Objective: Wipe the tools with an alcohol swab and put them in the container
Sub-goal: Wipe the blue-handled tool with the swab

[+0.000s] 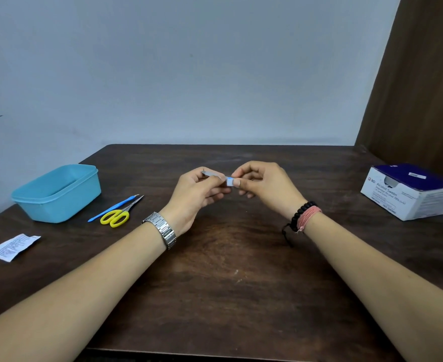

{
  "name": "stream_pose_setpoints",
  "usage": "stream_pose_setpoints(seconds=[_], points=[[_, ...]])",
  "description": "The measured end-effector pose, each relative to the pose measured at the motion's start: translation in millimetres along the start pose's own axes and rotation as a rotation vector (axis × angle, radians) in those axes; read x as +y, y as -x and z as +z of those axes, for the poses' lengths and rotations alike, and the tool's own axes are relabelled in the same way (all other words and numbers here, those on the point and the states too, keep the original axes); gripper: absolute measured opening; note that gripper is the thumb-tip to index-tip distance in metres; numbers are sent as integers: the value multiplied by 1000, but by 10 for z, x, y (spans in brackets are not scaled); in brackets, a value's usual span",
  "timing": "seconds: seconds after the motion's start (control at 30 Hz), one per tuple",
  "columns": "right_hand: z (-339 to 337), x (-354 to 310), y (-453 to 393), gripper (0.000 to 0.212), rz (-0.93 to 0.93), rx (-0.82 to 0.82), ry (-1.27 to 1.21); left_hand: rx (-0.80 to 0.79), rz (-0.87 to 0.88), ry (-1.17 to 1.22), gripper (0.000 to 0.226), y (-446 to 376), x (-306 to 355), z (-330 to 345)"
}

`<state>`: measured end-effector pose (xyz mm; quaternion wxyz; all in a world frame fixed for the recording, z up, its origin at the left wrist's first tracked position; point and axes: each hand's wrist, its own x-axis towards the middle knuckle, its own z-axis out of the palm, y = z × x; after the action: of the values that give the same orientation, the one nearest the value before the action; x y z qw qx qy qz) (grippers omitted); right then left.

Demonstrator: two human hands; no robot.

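left hand (193, 190), right hand (260, 182), pinching tool (213, 175) (mostly hidden)

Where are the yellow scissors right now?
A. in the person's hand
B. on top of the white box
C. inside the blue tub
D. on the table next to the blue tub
D: the yellow scissors lie flat on the table just right of the blue tub, beside a thin blue tool, and neither hand touches them.
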<state>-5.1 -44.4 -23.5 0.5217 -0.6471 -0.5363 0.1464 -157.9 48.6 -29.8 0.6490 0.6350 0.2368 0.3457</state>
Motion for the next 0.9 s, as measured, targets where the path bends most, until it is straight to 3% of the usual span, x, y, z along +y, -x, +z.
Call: stream_pose_setpoints(seconds=[0.6,0.9], points=[[9,30,28,11,1,-51,64,-29,-37,-72,8,-8,-48,25],[-5,36,15,8,2,-122,-65,4,-16,-36,7,-18,-24,14]])
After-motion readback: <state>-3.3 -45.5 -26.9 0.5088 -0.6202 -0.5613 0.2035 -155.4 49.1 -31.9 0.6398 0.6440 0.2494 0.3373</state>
